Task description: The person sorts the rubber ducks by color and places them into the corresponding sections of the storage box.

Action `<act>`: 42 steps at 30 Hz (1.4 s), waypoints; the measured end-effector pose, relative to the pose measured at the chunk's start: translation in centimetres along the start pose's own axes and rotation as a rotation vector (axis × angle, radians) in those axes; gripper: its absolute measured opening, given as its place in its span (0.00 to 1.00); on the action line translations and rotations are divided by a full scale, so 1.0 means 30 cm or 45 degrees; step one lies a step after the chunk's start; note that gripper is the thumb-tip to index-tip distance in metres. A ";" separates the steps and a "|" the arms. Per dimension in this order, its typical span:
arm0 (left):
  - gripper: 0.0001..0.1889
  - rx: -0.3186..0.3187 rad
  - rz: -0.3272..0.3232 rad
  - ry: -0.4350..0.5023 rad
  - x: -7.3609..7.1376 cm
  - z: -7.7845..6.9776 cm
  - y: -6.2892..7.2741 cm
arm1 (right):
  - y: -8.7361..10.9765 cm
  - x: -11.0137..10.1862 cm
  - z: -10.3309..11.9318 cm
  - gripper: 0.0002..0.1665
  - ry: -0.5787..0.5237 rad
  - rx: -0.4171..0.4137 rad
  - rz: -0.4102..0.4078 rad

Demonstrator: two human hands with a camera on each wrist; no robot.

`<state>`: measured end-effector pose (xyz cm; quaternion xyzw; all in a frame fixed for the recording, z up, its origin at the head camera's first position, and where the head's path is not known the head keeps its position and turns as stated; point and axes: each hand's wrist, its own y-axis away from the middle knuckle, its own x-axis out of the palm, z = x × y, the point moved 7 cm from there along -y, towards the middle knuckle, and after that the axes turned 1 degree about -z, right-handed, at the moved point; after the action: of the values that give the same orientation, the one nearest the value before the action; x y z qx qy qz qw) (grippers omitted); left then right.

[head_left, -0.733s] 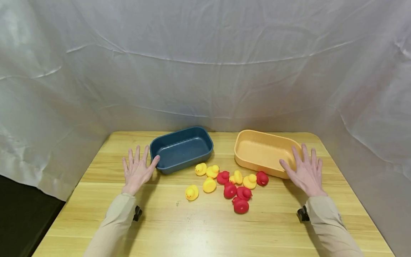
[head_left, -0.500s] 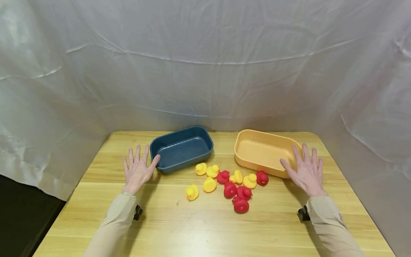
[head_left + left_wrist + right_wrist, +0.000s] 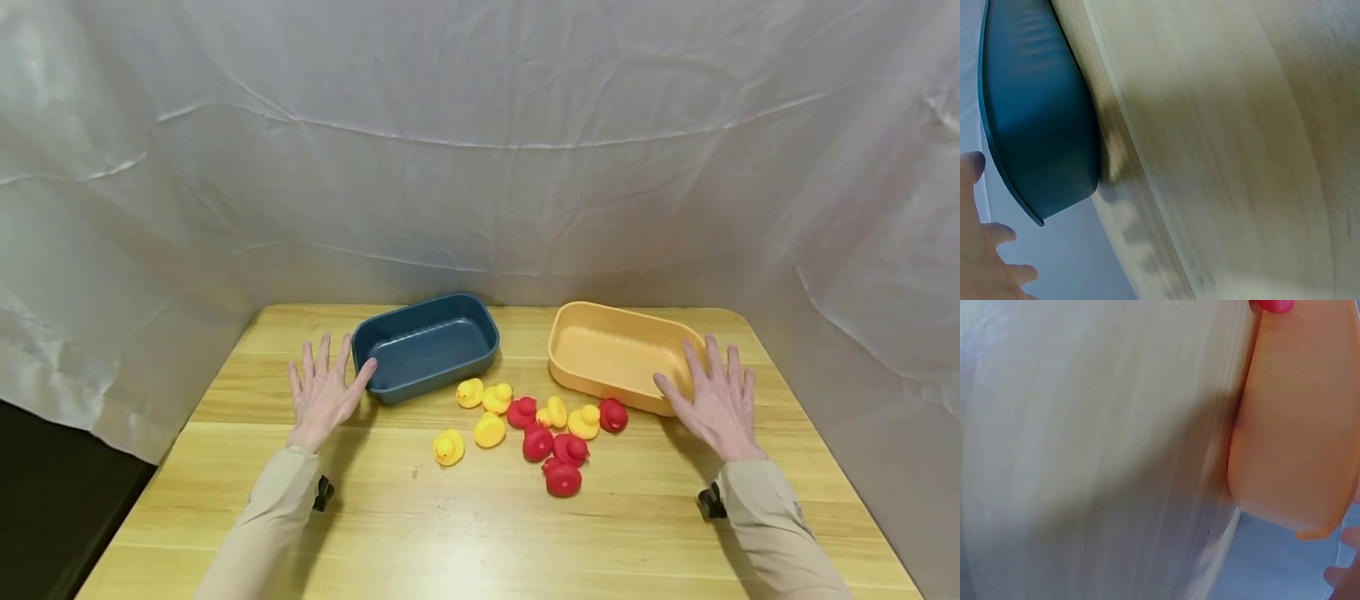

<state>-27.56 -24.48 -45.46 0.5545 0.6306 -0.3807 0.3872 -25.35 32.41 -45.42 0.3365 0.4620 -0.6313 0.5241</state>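
Observation:
My left hand (image 3: 322, 400) hovers with fingers spread at the left end of a dark blue plastic bin (image 3: 423, 352). Its thumb overlaps the bin's near left corner in the head view; the left wrist view shows a gap between the fingers and the bin wall (image 3: 1041, 125). On the other side, my right hand (image 3: 716, 404), also spread, is at the right end of a light orange bin (image 3: 603, 354). Whether its thumb touches that rim I cannot tell. Neither hand holds anything. Between and in front of the bins lie several yellow rubber ducks (image 3: 448, 448) and several red rubber ducks (image 3: 562, 479).
Everything stands on a wood-grain table (image 3: 480, 542). Pale grey fabric sheeting (image 3: 480, 167) hangs behind it and along both sides. Some ducks lie close to the near walls of the bins, and a few are on their sides. A black strip on each cuff carries a small device.
The view shifts very slightly. Hands, bins and ducks otherwise keep their places.

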 end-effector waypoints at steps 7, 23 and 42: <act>0.44 -0.002 0.025 -0.026 0.007 -0.005 0.003 | 0.005 -0.006 0.013 0.49 -0.017 -0.042 -0.025; 0.48 -0.023 0.170 0.384 -0.006 0.015 0.002 | 0.052 -0.032 0.126 0.37 -0.470 -0.421 -0.235; 0.32 -0.033 0.058 0.550 -0.001 0.030 -0.010 | 0.098 0.011 0.302 0.28 -0.671 -0.797 -0.153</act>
<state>-27.78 -25.34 -45.80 0.6322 0.6911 -0.2361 0.2588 -22.04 23.74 -43.27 -0.0398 0.5006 -0.5545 0.6636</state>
